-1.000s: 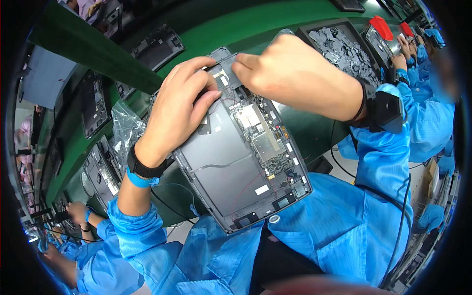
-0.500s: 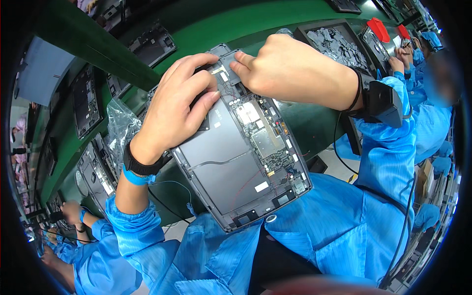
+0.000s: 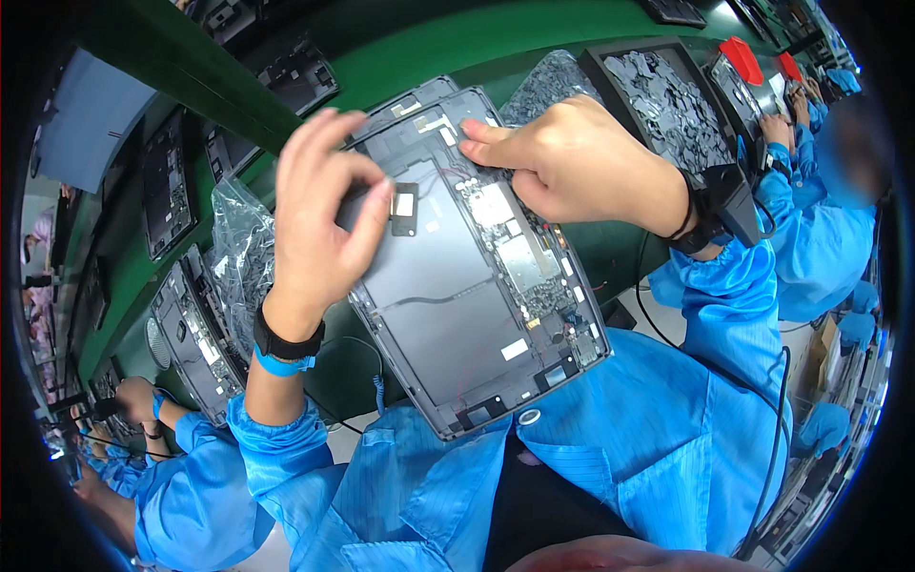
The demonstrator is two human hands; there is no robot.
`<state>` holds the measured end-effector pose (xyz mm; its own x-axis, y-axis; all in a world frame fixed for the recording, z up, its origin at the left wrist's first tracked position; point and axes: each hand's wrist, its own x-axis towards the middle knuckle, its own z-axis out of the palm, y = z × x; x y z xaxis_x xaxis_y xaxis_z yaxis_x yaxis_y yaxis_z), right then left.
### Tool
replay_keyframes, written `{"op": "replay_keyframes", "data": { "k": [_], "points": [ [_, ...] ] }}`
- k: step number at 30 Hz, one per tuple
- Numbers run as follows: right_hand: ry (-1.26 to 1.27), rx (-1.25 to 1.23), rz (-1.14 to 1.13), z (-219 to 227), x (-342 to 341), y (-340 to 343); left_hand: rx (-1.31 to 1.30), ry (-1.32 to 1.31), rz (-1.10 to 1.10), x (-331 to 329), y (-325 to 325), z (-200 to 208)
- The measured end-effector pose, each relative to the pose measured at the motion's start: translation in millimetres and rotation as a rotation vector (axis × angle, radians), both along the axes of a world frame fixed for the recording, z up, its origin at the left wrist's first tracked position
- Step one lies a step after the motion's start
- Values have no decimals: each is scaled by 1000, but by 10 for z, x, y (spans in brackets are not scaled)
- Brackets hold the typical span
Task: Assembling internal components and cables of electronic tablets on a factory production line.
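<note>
An opened tablet housing (image 3: 434,324) with a bare circuit board (image 3: 519,253) and a flat grey battery area lies tilted in front of me, its near edge against my blue coat. My left hand (image 3: 319,200) is raised over its left side, thumb and a finger pinching a small flat black part (image 3: 405,210) with a pale label; the other fingers are spread and blurred. At the housing's far right corner, my right hand (image 3: 572,157) is closed, thumb and index fingertips close together on the surface. Anything between them is hidden. Similar black parts (image 3: 486,417) sit at the near edge.
Another housing (image 3: 419,95) shows beneath the far edge. Behind it are a clear plastic bag (image 3: 553,81) and a dark tray (image 3: 596,67) of grey pieces. More housings (image 3: 195,334) and a clear bag (image 3: 243,238) lie left, near a green post (image 3: 191,81). Blue-coated co-workers sit either side.
My left hand has lifted and drawn left, bringing the black part into clear view. My right hand has shifted slightly down, its fingertips still near the far corner.
</note>
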<state>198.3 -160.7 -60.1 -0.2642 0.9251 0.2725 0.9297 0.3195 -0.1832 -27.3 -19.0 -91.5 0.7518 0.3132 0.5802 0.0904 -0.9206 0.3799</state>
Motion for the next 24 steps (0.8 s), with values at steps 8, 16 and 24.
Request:
{"op": "replay_keyframes", "data": {
  "k": [8, 16, 24],
  "points": [
    [719, 78, -335, -312, -22, -643, -637, -262, 257, -568, -900, -310],
    [1007, -151, -206, -581, -438, -1049, -712, -64, 229, -745, -1321, -507],
    [1610, -93, -350, -207, -511, -1078, -584, 9, 107, -755, -1096, -194]
  ]
}}
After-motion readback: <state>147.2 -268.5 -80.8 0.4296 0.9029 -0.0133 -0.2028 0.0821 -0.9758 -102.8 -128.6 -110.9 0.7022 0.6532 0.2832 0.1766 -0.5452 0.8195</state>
